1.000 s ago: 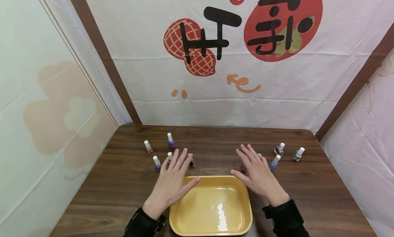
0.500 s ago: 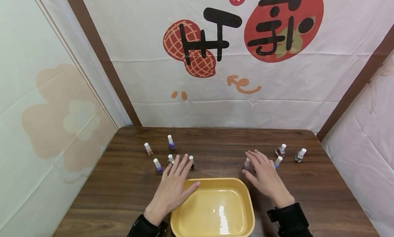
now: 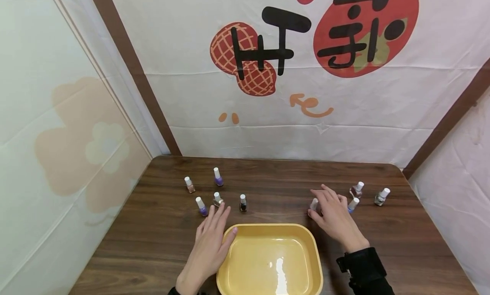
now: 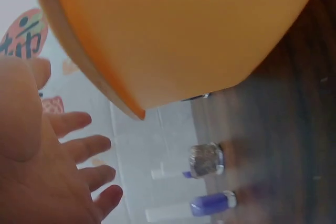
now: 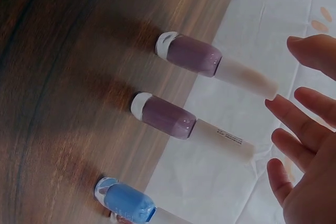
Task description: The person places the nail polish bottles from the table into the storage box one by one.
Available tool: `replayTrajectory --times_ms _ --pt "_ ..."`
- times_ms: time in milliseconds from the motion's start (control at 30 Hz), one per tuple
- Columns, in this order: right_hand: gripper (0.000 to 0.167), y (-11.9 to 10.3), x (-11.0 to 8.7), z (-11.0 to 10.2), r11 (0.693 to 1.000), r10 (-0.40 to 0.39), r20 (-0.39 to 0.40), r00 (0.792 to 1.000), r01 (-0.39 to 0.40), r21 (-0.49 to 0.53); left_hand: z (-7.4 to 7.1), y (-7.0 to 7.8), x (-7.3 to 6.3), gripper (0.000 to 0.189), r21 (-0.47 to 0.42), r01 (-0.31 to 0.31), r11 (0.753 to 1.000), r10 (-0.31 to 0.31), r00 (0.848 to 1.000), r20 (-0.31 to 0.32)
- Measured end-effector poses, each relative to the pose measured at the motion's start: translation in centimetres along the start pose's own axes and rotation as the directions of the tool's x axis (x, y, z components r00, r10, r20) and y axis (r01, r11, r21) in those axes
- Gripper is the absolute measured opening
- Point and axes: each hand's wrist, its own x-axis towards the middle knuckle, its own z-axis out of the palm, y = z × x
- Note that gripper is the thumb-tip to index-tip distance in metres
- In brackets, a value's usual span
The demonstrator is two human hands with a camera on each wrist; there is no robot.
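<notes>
My right hand [image 3: 337, 216] hovers with thumb and fingers spread about the white cap of a mauve nail polish bottle [image 5: 189, 53]. One fingertip is right at the cap's top in the right wrist view. A second mauve nail polish bottle [image 5: 168, 118] stands beside it, mostly hidden by the hand from the head view. My left hand [image 3: 210, 244] reaches over the left rim of a yellow tray [image 3: 260, 261], fingers loosely extended and holding nothing. Just beyond its fingertips are a glittery nail polish bottle [image 4: 206, 160] and a purple nail polish bottle [image 4: 210, 203].
A black nail polish bottle [image 3: 243, 203] stands behind the tray. Further left are a pinkish bottle [image 3: 190, 185] and another purple one [image 3: 218, 177]. On the right stand a blue bottle [image 3: 353, 204], a brownish bottle [image 3: 356, 190] and a dark glittery one [image 3: 381, 197]. Fabric walls surround the wooden table [image 3: 141, 244].
My right hand has moved right and lowered, its fingers drawing in about the mauve bottle. My left hand has pulled back slightly, exposing the black bottle. The head view has shifted a little.
</notes>
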Motion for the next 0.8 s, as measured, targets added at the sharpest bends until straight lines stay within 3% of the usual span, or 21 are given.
replayTrajectory --times_ms 200,433,567,800 --pt "0.046 0.6 0.4 0.4 1.000 0.000 0.010 1.000 0.000 -0.012 0.2 -0.2 -1.4 0.053 -0.107 0.151 0.983 -0.154 0.988 -0.029" --pt "0.044 1.1 0.7 0.9 0.999 0.016 0.033 0.999 -0.015 -0.035 0.6 0.1 -2.9 0.051 -0.267 0.329 0.906 -0.337 0.941 0.018" --pt "0.044 1.3 0.9 1.1 0.999 0.019 0.037 0.999 -0.017 -0.046 1.0 0.2 -3.4 0.048 -0.311 0.365 0.877 -0.378 0.925 0.019" --pt "0.042 1.5 1.1 1.5 0.999 0.008 0.036 0.999 -0.006 -0.045 1.5 0.1 -4.0 0.046 -0.321 0.389 0.864 -0.405 0.914 0.016"
